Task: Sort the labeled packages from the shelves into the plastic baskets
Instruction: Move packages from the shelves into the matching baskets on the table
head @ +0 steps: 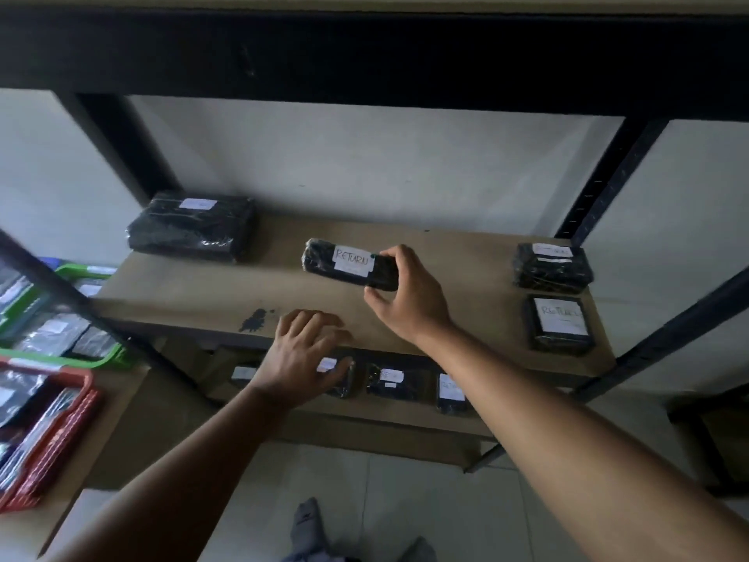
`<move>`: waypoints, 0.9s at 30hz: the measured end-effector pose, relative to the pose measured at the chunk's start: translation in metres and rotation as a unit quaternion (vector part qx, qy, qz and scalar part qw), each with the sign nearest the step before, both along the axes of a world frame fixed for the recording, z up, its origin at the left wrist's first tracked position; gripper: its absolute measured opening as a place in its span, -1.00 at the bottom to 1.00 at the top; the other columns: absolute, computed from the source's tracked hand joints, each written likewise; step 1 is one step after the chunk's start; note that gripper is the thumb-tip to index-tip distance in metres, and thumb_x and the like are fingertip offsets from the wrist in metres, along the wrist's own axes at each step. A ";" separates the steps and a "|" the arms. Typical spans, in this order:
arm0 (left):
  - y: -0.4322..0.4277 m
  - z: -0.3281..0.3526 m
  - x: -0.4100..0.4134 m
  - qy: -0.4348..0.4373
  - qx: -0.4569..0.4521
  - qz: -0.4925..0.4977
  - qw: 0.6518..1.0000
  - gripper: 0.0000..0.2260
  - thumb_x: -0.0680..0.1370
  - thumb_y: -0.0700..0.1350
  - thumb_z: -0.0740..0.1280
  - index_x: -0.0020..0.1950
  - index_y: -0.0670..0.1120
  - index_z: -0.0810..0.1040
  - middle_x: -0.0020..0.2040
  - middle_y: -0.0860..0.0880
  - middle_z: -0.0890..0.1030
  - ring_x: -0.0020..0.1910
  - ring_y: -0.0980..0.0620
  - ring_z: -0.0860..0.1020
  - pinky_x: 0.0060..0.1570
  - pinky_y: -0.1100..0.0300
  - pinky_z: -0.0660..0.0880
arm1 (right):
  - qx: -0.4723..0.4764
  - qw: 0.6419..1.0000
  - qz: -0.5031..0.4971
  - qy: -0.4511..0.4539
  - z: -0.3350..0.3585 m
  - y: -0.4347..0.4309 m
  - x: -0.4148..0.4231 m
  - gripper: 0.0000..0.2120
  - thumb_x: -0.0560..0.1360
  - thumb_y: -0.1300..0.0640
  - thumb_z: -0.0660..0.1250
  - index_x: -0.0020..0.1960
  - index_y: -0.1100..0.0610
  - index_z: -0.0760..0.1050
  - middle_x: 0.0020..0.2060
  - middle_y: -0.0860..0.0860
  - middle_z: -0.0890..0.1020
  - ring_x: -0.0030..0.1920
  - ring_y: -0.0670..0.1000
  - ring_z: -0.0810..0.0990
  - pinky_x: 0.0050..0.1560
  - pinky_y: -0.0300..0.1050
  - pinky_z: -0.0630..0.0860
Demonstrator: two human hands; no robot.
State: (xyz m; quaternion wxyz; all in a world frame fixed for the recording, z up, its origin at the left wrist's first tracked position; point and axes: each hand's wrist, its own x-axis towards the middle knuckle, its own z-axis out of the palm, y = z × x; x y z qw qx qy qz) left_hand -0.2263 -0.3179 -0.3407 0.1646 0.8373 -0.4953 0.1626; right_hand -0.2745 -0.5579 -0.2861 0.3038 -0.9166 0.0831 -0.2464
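Right hand (406,298), pinching package (321,264) labelled RETURN

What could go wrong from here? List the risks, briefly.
1. The right hand pinches the package by one end only; it may tilt or slip when lifted.
2. The green basket and red basket sit far left, past a post; the carry could clip it.

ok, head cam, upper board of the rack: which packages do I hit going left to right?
Large black package → RETURN package, its right end pinched by the right hand → back-right package. The front-right package sits in the same column, so it is left out of the order.
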 end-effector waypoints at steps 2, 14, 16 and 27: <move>0.033 -0.003 -0.011 -0.009 -0.002 0.062 0.998 -0.66 0.58 0.17 0.42 0.28 0.03 0.62 0.28 -0.09 0.59 0.25 -0.16 0.54 0.32 -0.16 0.40 | 0.010 0.999 0.040 -0.006 -0.001 0.026 0.004 -0.55 0.45 -0.10 0.49 0.24 -0.01 0.41 0.13 -0.08 0.60 -0.02 -0.02 0.64 -0.12 -0.15 0.55; 0.225 -0.017 -0.051 0.178 0.025 0.343 0.922 -0.56 0.56 0.12 0.49 0.41 0.09 0.54 0.37 0.01 0.55 0.40 -0.12 0.48 0.38 -0.17 0.44 | -0.002 0.986 0.166 0.023 0.002 0.193 0.024 -0.53 0.39 -0.14 0.49 0.21 -0.12 0.39 0.10 -0.15 0.57 -0.01 -0.01 0.64 -0.08 -0.08 0.58; 0.262 -0.019 -0.053 0.196 0.008 0.371 0.908 -0.59 0.55 0.12 0.48 0.38 0.11 0.54 0.34 0.02 0.55 0.36 -0.11 0.49 0.33 -0.15 0.45 | 0.009 0.986 0.162 0.024 0.001 0.228 0.026 -0.55 0.38 -0.14 0.49 0.18 -0.14 0.39 0.08 -0.16 0.58 -0.01 -0.01 0.63 -0.05 -0.04 0.59; 0.529 -0.027 -0.064 0.276 -0.058 0.459 0.842 -0.63 0.48 0.17 0.37 0.28 0.19 0.54 0.29 0.06 0.52 0.31 -0.12 0.53 0.24 -0.14 0.52 | 0.025 0.981 0.189 0.042 -0.031 0.484 0.039 -0.52 0.37 -0.22 0.47 0.20 -0.10 0.44 0.07 -0.12 0.66 0.06 0.04 0.68 0.01 0.00 0.61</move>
